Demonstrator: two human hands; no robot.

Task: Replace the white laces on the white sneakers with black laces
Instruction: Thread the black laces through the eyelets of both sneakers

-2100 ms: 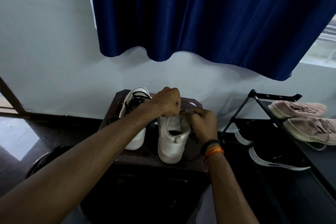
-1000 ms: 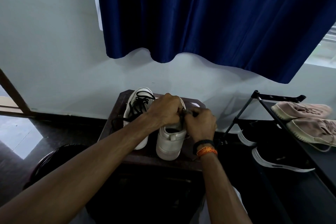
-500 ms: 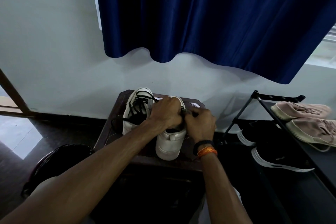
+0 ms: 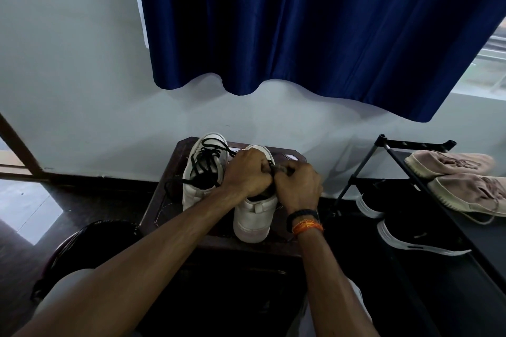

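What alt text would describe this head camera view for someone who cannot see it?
Two hands, the left hand and right hand, pinch a black lace over the right white sneaker on a dark wooden stool. Beside it stands the left white sneaker, already laced black.

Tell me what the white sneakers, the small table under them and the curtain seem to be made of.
White sneakers: smooth, matte leather or synthetic, judging by the even, uncreased heel panels. Small table: dark polished wood or veneer, with a faint sheen and bevelled edge; dim light leaves it open. Blue curtain: satin-like woven fabric, showing glossy highlights along soft vertical folds.
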